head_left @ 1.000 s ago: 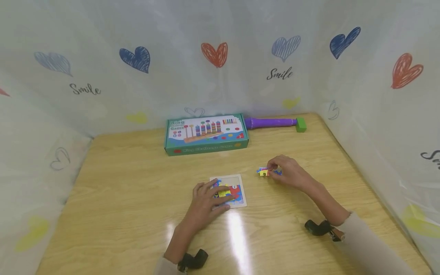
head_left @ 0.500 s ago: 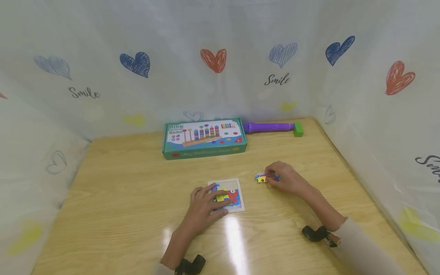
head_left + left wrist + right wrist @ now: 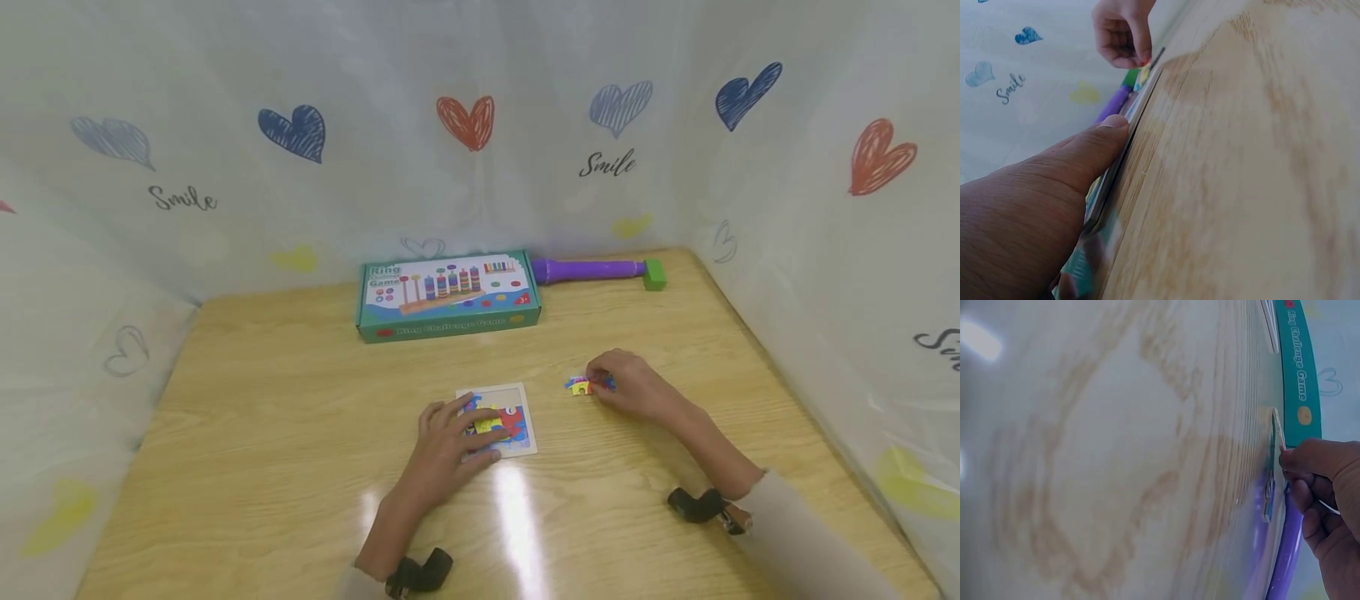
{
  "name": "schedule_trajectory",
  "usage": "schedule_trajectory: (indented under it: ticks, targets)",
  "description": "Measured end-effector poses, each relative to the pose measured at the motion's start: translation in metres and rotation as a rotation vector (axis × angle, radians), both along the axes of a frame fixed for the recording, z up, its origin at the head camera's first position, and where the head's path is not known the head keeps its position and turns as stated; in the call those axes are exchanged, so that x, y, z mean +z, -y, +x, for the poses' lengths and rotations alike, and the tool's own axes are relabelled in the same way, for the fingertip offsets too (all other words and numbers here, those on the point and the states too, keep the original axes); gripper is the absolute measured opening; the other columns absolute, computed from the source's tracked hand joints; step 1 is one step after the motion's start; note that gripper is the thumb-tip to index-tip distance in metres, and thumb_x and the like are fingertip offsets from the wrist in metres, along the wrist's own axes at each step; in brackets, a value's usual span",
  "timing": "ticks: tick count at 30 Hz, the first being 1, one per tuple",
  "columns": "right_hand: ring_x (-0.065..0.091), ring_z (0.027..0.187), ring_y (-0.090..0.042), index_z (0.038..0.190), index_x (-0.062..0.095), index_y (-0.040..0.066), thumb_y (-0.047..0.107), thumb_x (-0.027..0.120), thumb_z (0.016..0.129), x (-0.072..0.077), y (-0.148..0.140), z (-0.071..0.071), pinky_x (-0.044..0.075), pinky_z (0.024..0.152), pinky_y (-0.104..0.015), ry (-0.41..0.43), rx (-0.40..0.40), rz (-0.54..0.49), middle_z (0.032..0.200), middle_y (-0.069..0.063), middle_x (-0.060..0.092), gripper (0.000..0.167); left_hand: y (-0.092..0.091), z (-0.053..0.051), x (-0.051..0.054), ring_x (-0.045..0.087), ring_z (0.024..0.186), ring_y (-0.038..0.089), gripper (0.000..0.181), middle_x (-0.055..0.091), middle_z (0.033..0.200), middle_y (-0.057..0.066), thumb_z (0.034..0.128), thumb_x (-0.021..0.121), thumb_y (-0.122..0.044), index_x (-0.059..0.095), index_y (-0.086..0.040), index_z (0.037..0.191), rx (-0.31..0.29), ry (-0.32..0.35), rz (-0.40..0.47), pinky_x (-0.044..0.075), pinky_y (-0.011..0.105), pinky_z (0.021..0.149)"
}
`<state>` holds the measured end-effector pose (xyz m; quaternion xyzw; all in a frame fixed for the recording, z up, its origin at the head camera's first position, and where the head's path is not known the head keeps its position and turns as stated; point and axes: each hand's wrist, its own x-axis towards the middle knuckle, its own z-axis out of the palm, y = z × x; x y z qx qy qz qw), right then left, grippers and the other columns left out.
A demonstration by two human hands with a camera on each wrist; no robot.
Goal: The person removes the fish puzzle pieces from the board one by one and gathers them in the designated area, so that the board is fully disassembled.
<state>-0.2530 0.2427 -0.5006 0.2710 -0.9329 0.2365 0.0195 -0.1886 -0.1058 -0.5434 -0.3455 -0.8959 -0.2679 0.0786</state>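
1. A yellow-and-red puzzle piece (image 3: pixel 581 384) is pinched between the thumb and fingers of the right hand (image 3: pixel 632 386), just above or at the table (image 3: pixel 300 433); whether its lower edge is touching the wood cannot be told.
2. A blue piece (image 3: pixel 610 383) is seen partly hidden by the right hand; in the right wrist view it is found lying near the pinched one.
3. The square puzzle tray (image 3: pixel 528 425) is covered in part by the left hand (image 3: pixel 448 437), whose fingers are spread apart over the fitted pieces; nothing is gripped there, and the thumb is rested along the near rim.
4. The relation judged to matter most: from the right hand, the tray is found to the left and somewhat nearer the person, with a strip of table left between.
5. The tray's bare part is seen along its far side, widest at the far right corner, the corner that is turned toward the pinched piece.
6. The piece is stuck out leftward from the fingertips, tray-side; its true long axis cannot be told, being half covered.
7. The piece is reached more nearly by the right hand, the tray by the left.
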Motion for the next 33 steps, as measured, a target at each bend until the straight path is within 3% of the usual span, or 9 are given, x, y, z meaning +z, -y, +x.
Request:
schedule_trajectory:
  ticks: [9,16,24,33]
  targets:
    - [0.06,0.082,-0.018,0.092,0.07,0.005,-0.001,0.078,0.082,0.002,-0.002,-0.004,0.051,0.079,-0.042,-0.018,0.012,-0.021,0.086,0.0,0.066,0.015,-0.001,-0.004,0.001,0.035,0.143,0.031,0.03,0.058,0.139,-0.008,0.0973,0.064,-0.041,0.071,-0.034,0.126,-0.006,-0.019,0.009,0.02,0.059,0.111]
    - [0.062,0.085,-0.02,0.094,0.07,0.008,0.001,0.075,0.085,0.007,-0.002,-0.002,0.046,0.09,-0.051,-0.004,-0.009,0.001,0.089,0.001,0.066,0.013,-0.001,-0.003,0.004,0.033,0.144,0.031,0.03,0.058,0.14,-0.008,0.0981,0.063,-0.041,0.07,-0.035,0.127,-0.003,-0.003,-0.005,0.019,0.059,0.111]
    - [0.058,0.081,-0.018,0.094,0.07,0.006,0.001,0.074,0.086,0.012,0.01,0.003,0.046,0.088,-0.048,-0.054,0.035,-0.045,0.086,0.002,0.064,0.01,0.002,0.0,0.006,0.037,0.141,0.032,0.032,0.057,0.14,-0.006,0.0977,0.064,-0.039,0.069,-0.033,0.129,-0.012,0.0,-0.013,0.019,0.061,0.11]
    - [0.059,0.08,-0.019,0.096,0.071,0.006,-0.001,0.071,0.087,0.014,0.025,0.009,0.047,0.08,-0.042,-0.075,0.104,-0.075,0.089,0.001,0.066,0.011,-0.002,0.005,0.0,0.048,0.126,0.022,0.034,0.055,0.143,-0.006,0.0984,0.063,-0.035,0.068,-0.03,0.131,-0.045,-0.068,-0.035,0.028,0.052,0.106]
